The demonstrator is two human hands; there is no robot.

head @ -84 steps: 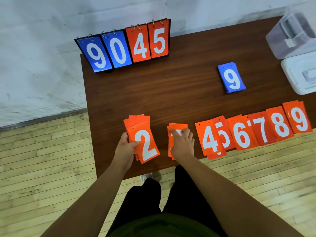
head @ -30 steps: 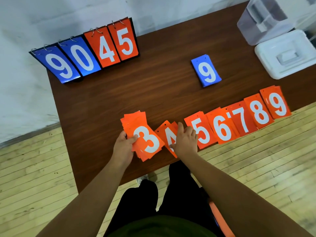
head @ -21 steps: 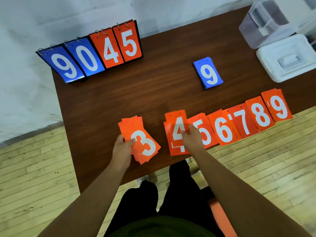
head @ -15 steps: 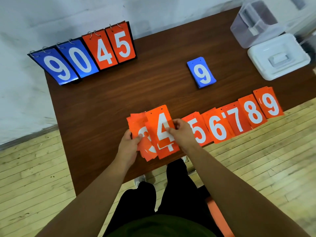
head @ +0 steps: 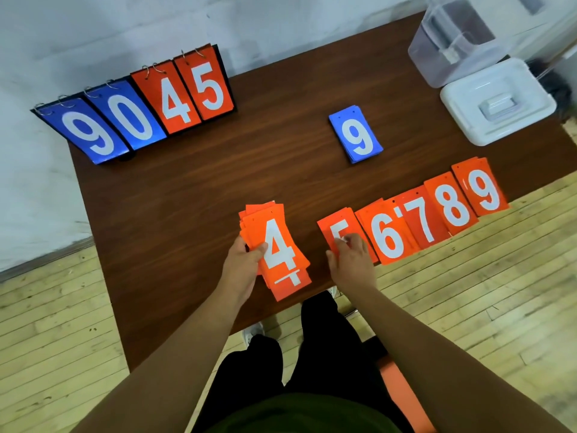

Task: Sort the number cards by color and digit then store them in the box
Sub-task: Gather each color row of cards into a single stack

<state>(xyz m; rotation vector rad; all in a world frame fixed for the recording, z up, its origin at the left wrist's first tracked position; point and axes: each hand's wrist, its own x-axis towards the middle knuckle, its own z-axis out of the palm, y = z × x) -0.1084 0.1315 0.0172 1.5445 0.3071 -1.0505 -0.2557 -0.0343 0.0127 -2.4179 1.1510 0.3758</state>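
Gathering step, ascending order; left hand (head: 240, 264) clasps stack (head: 278, 251), 4 topmost; right hand (head: 352, 260) pinches 5 pile (head: 335, 228) under fingertips; next: lift it onto stack, squarely.

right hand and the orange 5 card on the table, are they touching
Touching. The head view shows the right hand with its fingers curled onto the lower half of the orange 5 card, hiding the digit's bottom.

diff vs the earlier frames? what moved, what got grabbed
The right hand added two more piles from the table to the stack the left hand holds; its top card went from 2 to 4. The right hand now pinches the orange 5 pile. Unchanged: orange 6 to 9 piles, blue 9 stack, scoreboard, box, lid.
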